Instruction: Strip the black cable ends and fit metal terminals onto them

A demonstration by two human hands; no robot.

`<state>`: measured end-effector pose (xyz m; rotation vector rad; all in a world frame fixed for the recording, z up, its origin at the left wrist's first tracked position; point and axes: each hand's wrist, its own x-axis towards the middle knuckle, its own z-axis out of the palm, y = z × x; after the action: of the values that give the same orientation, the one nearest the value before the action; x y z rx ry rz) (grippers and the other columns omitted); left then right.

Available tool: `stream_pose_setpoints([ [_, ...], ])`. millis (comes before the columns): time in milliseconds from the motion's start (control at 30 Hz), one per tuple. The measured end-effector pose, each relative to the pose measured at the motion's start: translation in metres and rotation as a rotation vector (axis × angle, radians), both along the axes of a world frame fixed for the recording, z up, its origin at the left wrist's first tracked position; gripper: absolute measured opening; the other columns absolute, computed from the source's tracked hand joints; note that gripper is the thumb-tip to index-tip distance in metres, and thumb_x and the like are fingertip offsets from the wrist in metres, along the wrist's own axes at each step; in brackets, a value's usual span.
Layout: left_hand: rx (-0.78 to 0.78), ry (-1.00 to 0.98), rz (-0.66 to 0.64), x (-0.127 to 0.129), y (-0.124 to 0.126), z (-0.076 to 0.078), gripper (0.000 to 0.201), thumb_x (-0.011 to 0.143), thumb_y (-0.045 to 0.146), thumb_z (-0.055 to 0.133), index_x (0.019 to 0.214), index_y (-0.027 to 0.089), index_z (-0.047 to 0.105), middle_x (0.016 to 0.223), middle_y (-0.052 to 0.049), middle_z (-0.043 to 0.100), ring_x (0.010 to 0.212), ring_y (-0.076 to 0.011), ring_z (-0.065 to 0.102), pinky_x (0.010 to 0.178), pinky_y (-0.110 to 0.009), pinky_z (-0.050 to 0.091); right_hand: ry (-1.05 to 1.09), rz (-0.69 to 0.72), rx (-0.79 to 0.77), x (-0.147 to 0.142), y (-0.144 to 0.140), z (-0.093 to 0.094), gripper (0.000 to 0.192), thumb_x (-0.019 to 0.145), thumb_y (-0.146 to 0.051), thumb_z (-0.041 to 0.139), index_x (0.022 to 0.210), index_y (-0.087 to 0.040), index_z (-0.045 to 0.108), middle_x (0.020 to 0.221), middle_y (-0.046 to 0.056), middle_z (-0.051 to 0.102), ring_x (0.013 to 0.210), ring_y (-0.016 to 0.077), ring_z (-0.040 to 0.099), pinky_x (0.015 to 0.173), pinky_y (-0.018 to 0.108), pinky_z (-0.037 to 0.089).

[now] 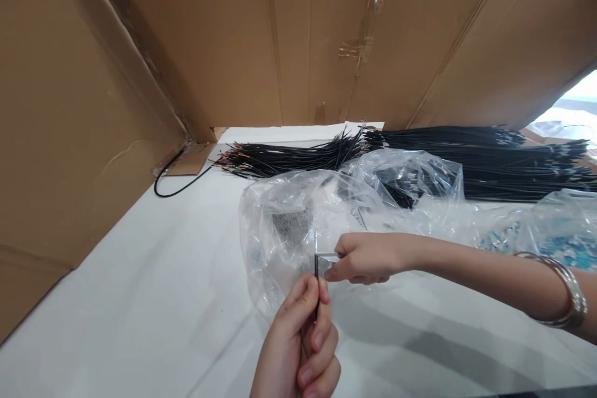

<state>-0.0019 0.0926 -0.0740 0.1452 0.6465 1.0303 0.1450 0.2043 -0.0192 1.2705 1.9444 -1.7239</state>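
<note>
left hand (pixel 298 342) grip pinched shut on thin black wire (pixel 316 289), upright | right hand (pixel 361 258) grip pinching small clear sleeve (pixel 326 258) at wire tip | risk: sleeve slips or wire bends if misaligned; plastic bag (pixel 280 224) just behind could snag

a white table (pixel 140 298) runs from near to far, walled by cardboard (pixel 69 137) on the left and at the back. on it, at the far side, lie loose black wires (pixel 289 158) with coloured tips and a long bundle (pixel 513 165) to their right. one black cable (pixel 180 183) curls by the left wall. crumpled clear bags (pixel 289 224) rest in the middle and right.
</note>
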Motion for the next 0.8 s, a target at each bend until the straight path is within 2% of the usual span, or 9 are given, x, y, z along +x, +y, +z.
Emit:
stream_pose_setpoints([
  [167, -0.017, -0.045, -0.012, -0.002, 0.001, 0.001, 0.021, 0.079, 0.037, 0.072, 0.075, 0.017, 0.067, 0.044, 0.008, 0.045, 0.026, 0.0013, 0.011, 0.022, -0.009, 0.023, -0.025, 0.053, 0.154, 0.001, 0.000, -0.003, 0.032, 0.079, -0.029, 0.053, 0.053, -0.019, 0.038, 0.045, -0.009, 0.031, 0.040, 0.0058, 0.026, 0.039, 0.022, 0.020],
  [367, -0.049, -0.015, -0.054, -0.003, 0.002, 0.018, 0.022, 0.072, 0.033, 0.080, 0.071, 0.017, 0.066, 0.043, 0.007, 0.046, 0.025, 0.0003, 0.018, 0.023, -0.009, 0.022, 0.000, 0.052, 0.173, 0.003, -0.001, 0.002, 0.027, 0.077, -0.025, 0.053, 0.055, -0.019, 0.038, 0.048, -0.008, 0.032, 0.043, 0.0061, 0.027, 0.040, 0.022, 0.019],
  [667, -0.053, -0.024, -0.062, -0.002, 0.002, 0.019, 0.022, 0.073, 0.033, 0.079, 0.071, 0.016, 0.066, 0.042, 0.007, 0.045, 0.026, 0.0015, 0.015, 0.024, -0.008, 0.019, 0.045, -0.016, -0.072, 0.003, -0.002, 0.002, 0.034, 0.079, -0.023, 0.054, 0.050, -0.019, 0.035, 0.041, -0.010, 0.029, 0.037, 0.0048, 0.024, 0.036, 0.021, 0.018],
  [800, -0.063, -0.062, -0.072, -0.002, 0.004, 0.020, 0.023, 0.070, 0.032, 0.082, 0.070, 0.014, 0.067, 0.041, 0.007, 0.045, 0.025, 0.0012, 0.015, 0.023, -0.009, 0.019, 0.057, -0.049, -0.190, 0.002, -0.003, -0.001, 0.039, 0.082, -0.020, 0.051, 0.050, -0.020, 0.028, 0.041, -0.011, 0.024, 0.038, 0.0042, 0.017, 0.037, 0.021, 0.013],
])
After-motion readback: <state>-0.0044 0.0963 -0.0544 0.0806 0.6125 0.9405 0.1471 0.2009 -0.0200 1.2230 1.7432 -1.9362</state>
